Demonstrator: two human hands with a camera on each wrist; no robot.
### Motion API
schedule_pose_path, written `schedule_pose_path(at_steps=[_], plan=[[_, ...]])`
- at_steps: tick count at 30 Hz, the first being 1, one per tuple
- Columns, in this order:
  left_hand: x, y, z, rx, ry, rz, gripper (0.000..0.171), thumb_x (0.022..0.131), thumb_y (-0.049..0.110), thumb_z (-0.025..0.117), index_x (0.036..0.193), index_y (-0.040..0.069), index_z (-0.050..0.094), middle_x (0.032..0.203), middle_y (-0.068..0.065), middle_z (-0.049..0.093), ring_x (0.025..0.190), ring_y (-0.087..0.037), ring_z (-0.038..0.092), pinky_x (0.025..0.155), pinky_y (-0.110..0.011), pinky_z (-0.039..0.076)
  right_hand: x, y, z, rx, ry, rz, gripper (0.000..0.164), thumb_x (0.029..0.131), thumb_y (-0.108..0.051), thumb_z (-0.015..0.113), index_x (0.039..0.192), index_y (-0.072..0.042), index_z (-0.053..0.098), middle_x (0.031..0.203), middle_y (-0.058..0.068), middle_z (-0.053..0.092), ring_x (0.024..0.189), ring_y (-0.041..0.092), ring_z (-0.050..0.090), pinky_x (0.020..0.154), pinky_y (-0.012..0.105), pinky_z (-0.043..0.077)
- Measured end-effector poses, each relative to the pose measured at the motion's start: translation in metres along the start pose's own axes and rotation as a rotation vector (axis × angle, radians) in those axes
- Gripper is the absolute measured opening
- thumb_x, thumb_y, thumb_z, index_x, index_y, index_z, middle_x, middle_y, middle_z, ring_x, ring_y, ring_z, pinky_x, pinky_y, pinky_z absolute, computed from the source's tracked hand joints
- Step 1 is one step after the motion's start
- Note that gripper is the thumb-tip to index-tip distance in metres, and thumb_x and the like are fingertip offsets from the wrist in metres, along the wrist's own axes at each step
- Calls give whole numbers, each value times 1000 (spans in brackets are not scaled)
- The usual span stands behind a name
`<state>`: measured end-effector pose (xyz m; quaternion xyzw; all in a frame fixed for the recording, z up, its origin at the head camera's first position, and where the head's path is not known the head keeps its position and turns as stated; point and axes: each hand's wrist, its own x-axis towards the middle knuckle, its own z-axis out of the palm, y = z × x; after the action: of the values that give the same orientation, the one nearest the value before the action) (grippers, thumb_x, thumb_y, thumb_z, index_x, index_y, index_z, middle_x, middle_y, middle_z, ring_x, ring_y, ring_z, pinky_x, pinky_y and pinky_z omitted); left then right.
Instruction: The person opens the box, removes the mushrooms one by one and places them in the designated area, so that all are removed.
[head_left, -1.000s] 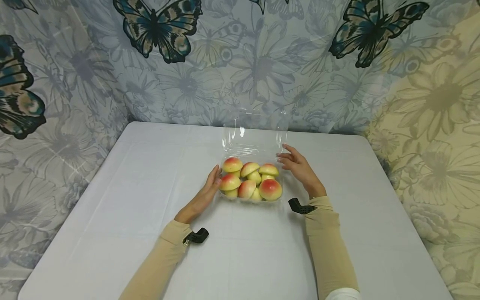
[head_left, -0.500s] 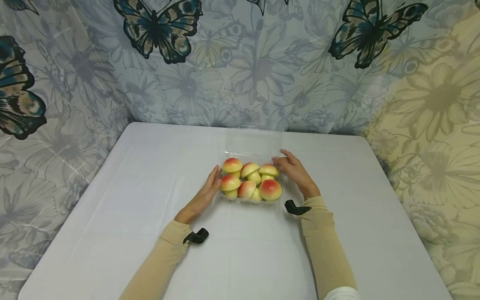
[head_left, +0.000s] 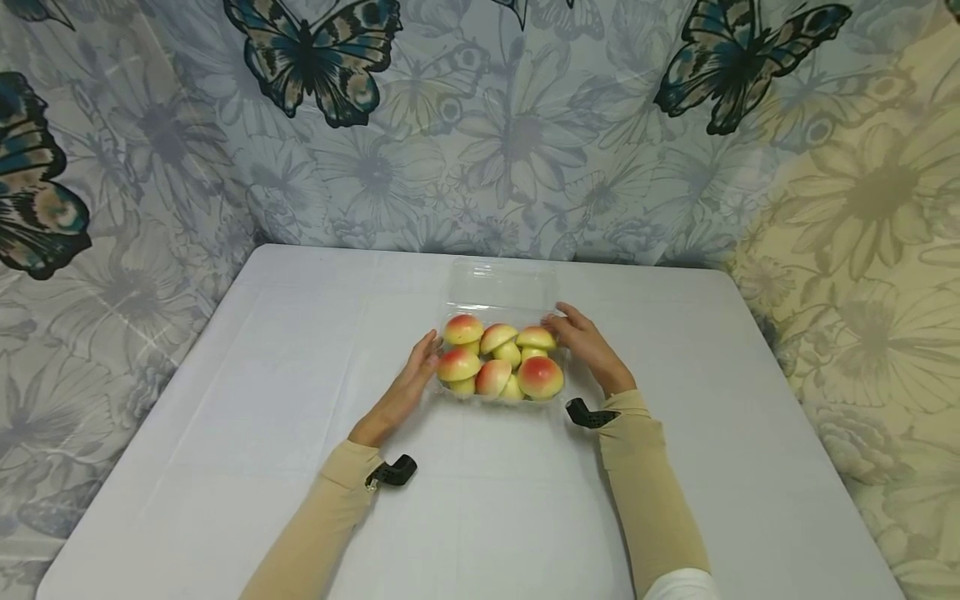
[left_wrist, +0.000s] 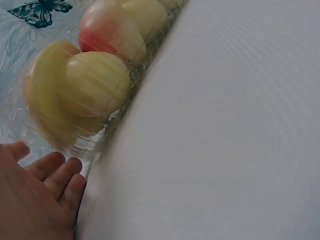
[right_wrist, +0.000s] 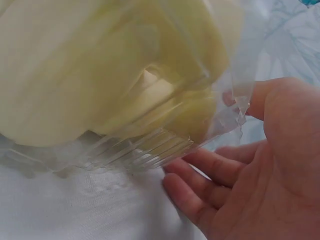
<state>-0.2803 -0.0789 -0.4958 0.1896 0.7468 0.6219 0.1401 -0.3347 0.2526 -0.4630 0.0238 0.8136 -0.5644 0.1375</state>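
Observation:
A clear plastic clamshell container [head_left: 501, 402] holds several mushrooms [head_left: 540, 379] with red-and-yellow caps and pale yellow stems, set in two rows. Its hinged lid [head_left: 502, 285] lies folded back, away from the person. The left hand [head_left: 405, 387] rests alongside the container's left wall, and its extended fingers [left_wrist: 64, 177] are by the ribbed lower corner in the left wrist view. At the far right corner is the right hand [head_left: 591, 343]. The right wrist view shows its thumb at the rim and its loosely extended fingers [right_wrist: 200, 182] beside the ribbed wall.
A white-covered table [head_left: 247, 358] carries the container. Behind it hangs a curtain [head_left: 517, 158] printed with flowers and butterflies. Black wrist cameras [head_left: 393, 472] sit on both forearms.
The lid has tipped from nearly upright to lying back towards the table's far edge. The right hand has moved left and slightly down to the container's corner. The left hand stays put.

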Motion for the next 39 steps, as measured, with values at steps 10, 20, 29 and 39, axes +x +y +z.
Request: schedule_pose_path(at_steps=[10, 20, 29, 39], plan=[[-2, 0, 1, -38, 39, 11, 61, 110, 30, 29, 163, 9, 5, 167, -22, 18, 156, -41, 19, 127, -56, 16, -1, 3, 0, 16, -11, -22, 74, 106, -52, 39, 163, -11, 15, 155, 15, 48, 145, 31, 43, 125, 50, 25], [-1, 0, 1, 30, 46, -29, 61, 111, 28, 30, 163, 8, 6, 170, -14, 18, 156, -36, 20, 127, -54, 16, -10, -14, -10, -37, 175, -127, 64, 107, -48, 39, 157, -9, 31, 158, 17, 41, 144, 35, 41, 117, 53, 38], [-6, 4, 1, 38, 48, -34, 62, 109, 23, 36, 163, 6, 9, 168, -17, 20, 155, -39, 23, 126, -55, 21, -32, -47, -5, -113, 226, -319, 55, 105, -43, 50, 150, -11, 46, 155, 13, 46, 144, 32, 41, 117, 52, 35], [-4, -1, 2, 40, 52, -26, 60, 109, 24, 36, 163, 10, 13, 169, -15, 21, 155, -37, 22, 125, -56, 21, -49, -70, 9, -183, 94, -378, 49, 104, -35, 57, 147, -14, 49, 157, 9, 44, 145, 33, 39, 118, 56, 35]])
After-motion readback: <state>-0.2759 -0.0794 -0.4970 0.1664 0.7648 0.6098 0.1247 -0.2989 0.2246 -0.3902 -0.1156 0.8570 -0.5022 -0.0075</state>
